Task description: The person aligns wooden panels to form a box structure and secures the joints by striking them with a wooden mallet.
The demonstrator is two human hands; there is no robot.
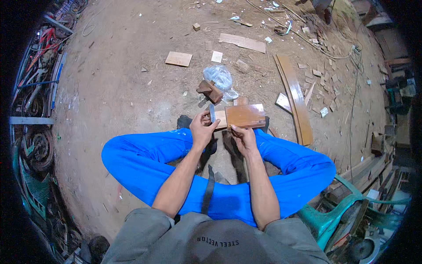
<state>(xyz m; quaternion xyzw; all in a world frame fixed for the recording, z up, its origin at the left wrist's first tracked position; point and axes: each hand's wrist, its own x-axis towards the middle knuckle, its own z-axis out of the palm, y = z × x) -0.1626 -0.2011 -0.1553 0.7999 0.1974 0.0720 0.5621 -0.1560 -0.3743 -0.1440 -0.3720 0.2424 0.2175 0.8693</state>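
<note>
Head view shows a person sitting cross-legged on a dirt floor (118, 88), in bright blue trousers (145, 158) and a grey shirt (211, 242). Both forearms reach forward from the lower edge and meet over the crossed ankles.

The left hand (201, 130) is closed around a small flat metal blade (212, 113), which stands roughly upright between the thumb and fingers, its top poking above them. The right hand (244, 137) is curled, with its fingertips pinched on the near edge of a brown wooden board (245, 115). That board lies flat on the floor just in front of the hands, with a paler piece of wood showing at its left end, beside the blade.

Just beyond the board sits a small dark wooden block (210, 90) with a crosspiece, tilted, and right behind it a crumpled clear plastic bag (220, 77). A long curved plank (296, 99) lies to the right, with small wood offcuts scattered about it. Farther off lie a flat square of plywood (179, 58) and more scraps. A green machine (338, 215) stands at the lower right, near the right knee.
</note>
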